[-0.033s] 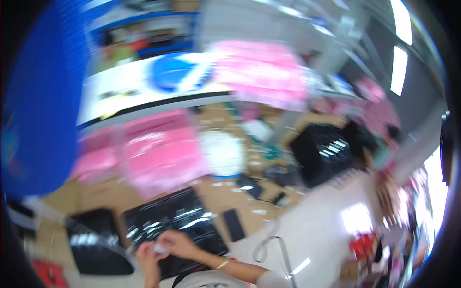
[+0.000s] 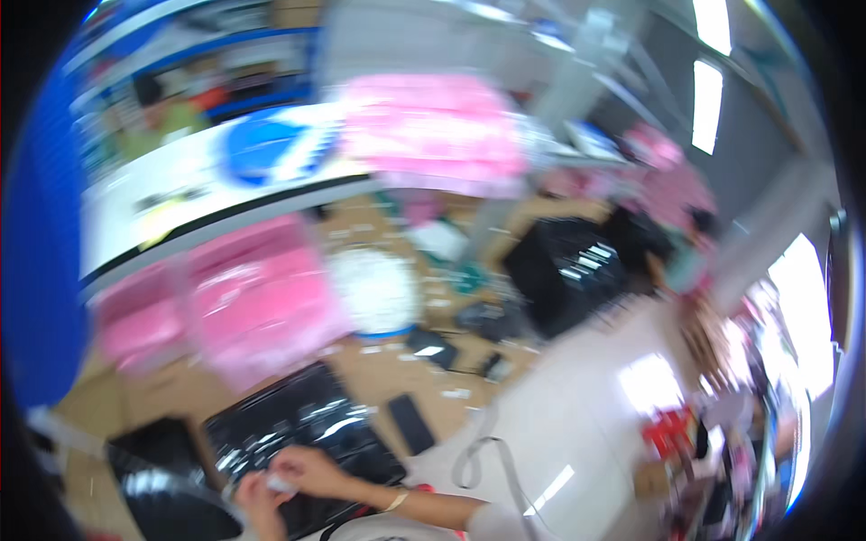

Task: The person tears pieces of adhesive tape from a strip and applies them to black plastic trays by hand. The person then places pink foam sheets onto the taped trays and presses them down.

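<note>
Close together over a glossy black plastic bag (image 2: 311, 406), my two hands meet around a small white piece (image 2: 281, 487), whose kind I cannot make out in the blur. My left hand (image 2: 256, 498) has its fingers closed on one side of it. From the right, my right hand (image 2: 307, 471) pinches at the same piece, with a pale band on its wrist. Left of them lies another black plastic bag (image 2: 167, 478). A dark flat rectangular object (image 2: 411, 424) rests right of the larger bag.
Farther back on the brown worktop stand pink plastic bags (image 2: 262, 302) and a round tub of white pieces (image 2: 372, 290). More pink bags (image 2: 433, 131) lie on a raised white shelf (image 2: 117, 221). A bulky black bag (image 2: 564, 270) is at right, near another person (image 2: 690, 257).
The whole scene has shifted left and slightly tilted as my head turned. Both hands remain together at the small white piece.
</note>
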`<action>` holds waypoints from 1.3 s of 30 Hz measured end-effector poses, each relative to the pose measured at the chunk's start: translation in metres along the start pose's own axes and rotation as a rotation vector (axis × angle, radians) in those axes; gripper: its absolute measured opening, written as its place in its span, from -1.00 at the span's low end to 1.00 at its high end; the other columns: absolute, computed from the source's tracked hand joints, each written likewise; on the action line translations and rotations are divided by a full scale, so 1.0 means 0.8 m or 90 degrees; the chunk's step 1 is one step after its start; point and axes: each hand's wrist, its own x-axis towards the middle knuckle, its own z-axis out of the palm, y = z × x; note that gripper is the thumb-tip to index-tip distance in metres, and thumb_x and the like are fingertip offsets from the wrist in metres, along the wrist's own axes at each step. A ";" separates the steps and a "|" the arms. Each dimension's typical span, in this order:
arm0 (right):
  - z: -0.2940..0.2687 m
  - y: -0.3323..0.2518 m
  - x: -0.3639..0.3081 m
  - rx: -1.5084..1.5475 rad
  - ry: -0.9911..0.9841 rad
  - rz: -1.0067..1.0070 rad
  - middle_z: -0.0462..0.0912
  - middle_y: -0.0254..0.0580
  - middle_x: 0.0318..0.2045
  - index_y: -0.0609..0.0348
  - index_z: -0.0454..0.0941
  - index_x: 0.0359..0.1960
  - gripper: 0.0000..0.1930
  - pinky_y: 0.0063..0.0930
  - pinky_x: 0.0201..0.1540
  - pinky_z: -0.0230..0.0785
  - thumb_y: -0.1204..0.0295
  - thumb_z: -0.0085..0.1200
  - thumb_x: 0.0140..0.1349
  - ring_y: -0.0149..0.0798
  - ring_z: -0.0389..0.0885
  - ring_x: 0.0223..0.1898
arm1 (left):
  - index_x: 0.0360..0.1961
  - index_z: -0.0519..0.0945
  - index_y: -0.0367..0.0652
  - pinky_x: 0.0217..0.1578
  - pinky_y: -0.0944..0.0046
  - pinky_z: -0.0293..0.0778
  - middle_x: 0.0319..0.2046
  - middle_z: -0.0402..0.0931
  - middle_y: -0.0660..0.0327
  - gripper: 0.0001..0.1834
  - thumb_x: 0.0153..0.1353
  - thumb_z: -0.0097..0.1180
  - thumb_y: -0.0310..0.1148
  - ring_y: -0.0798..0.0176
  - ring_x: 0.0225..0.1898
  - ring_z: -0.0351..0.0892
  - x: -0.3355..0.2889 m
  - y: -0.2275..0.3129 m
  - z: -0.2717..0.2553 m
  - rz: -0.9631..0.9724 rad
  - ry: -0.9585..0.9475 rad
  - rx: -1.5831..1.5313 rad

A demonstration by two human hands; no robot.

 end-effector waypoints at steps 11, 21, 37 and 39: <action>-0.028 -0.023 -0.006 0.038 0.046 -0.109 0.43 -0.13 -0.41 0.25 0.47 -0.40 -0.90 -0.21 -0.25 0.37 0.49 0.13 0.15 -0.04 0.47 -0.34 | -0.18 0.59 -0.26 -0.24 0.19 0.58 -0.34 0.59 0.16 -0.79 0.43 -0.01 -0.34 0.22 -0.30 0.59 0.003 0.041 0.014 -0.203 -0.145 -0.126; -0.199 0.041 0.004 -0.270 0.069 0.006 0.61 -0.08 -0.40 0.21 0.61 -0.37 -0.95 -0.24 -0.17 0.47 0.53 0.19 0.14 -0.03 0.61 -0.30 | -0.35 0.45 -0.18 -0.50 0.15 0.55 -0.61 0.48 0.16 -0.83 0.40 -0.02 -0.34 0.11 -0.62 0.59 -0.001 0.020 -0.071 -0.123 -0.158 -0.076; -0.190 0.096 0.141 -0.528 -0.048 -0.197 0.53 -0.08 -0.44 0.16 0.58 -0.43 -0.94 -0.17 -0.20 0.46 0.57 0.18 0.04 0.03 0.58 -0.28 | -0.23 0.55 -0.28 -0.17 0.29 0.49 -0.22 0.66 0.07 -0.66 0.29 0.24 -0.17 0.21 -0.28 0.57 -0.190 -0.036 -0.463 -0.427 0.088 0.384; -0.179 0.105 0.151 -0.527 -0.049 -0.214 0.53 -0.08 -0.42 0.15 0.58 -0.43 -0.95 -0.16 -0.20 0.46 0.56 0.16 0.05 0.03 0.58 -0.27 | -0.44 0.52 -0.26 -0.66 0.23 0.50 -0.43 0.69 -0.04 -0.84 0.27 0.01 -0.42 0.23 -0.60 0.59 -0.208 -0.094 -0.488 -0.241 0.131 0.327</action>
